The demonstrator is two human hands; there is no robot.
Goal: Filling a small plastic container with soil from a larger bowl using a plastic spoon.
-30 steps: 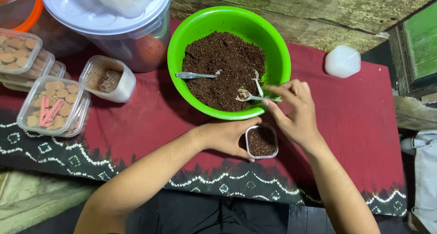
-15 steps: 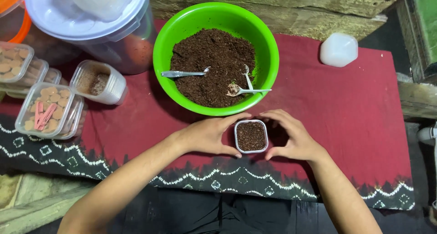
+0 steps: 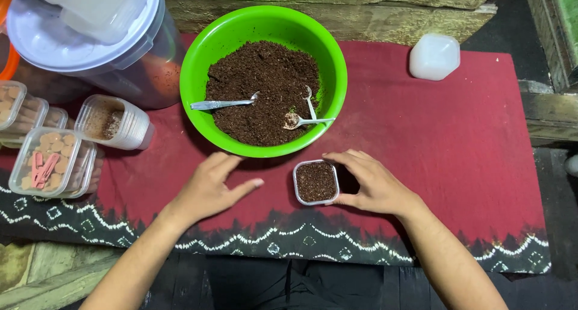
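Seen from above on a red cloth [image 3: 469,135] with a dark patterned hem: small square clear container [image 3: 315,182], filled level with dark brown crumbs, cupped on its right side by the right hand [image 3: 373,186], thumb and fingers curved around it and touching the rim. Left hand [image 3: 211,186] lying open just to the container's left, palm down, fingers loosely spread, thumb pointing toward the container without touching it. Directly behind, a green bowl [image 3: 205,57] of the same brown crumbs with three metal spoons [image 3: 223,104] resting in it. At far left, stacked clear boxes of round biscuits [image 3: 51,162]; top right, a white lid [image 3: 435,57].
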